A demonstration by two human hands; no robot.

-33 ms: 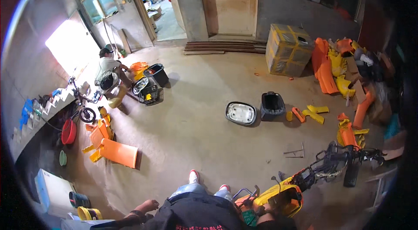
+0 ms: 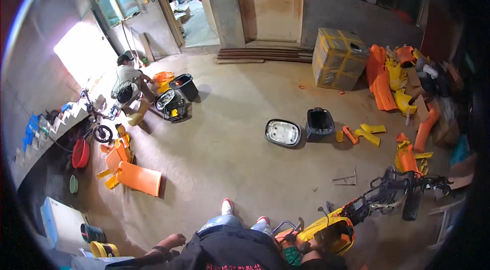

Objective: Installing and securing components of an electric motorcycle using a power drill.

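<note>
Two hands [image 2: 176, 240] apart, right near one scooter [image 2: 321, 225]; one taped box [image 2: 334, 63].

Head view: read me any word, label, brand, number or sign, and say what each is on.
Black shirt: pink lettering, small and cut off by the lower edge, too unclear to quote.
Yellow bucket: marks too blurred to read.
No other text reads clearly.

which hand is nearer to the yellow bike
Right. The right hand is close beside the yellow bike, contact unclear; the left hand is farther away, on the person's other side.
</note>
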